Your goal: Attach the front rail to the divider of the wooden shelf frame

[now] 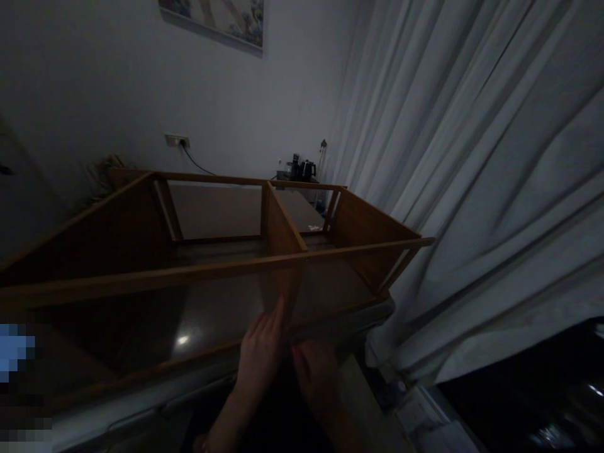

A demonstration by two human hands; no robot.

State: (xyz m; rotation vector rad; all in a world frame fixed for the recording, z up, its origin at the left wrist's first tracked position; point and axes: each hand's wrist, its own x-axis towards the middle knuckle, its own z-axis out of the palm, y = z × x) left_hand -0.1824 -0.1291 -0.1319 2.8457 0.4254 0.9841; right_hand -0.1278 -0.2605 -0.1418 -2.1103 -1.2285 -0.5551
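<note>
Head view, looking down in a very dim room: I stand at a wooden cabinet frame lying open-side-up on a dark glossy surface. The frame has long rails, slanted end panels and one upright centre divider splitting it into two bays.

My left hand rests flat, fingers extended and together, against the lower edge of the divider where it meets the near rail. My right hand sits just beside it, lower, near the frame's bottom edge; it is too dark to say whether its fingers are curled around anything or simply pressing.

Pale curtains hang close on the right, brushing the frame's end. A kettle stands on a far table, a wall socket and a framed picture beyond.

I judge the risks to be these: the frame overhangs its support near my hands, so pushing on the divider could tip or slide it; a loose divider joint could pinch my fingers; poor light makes misalignment likely.
</note>
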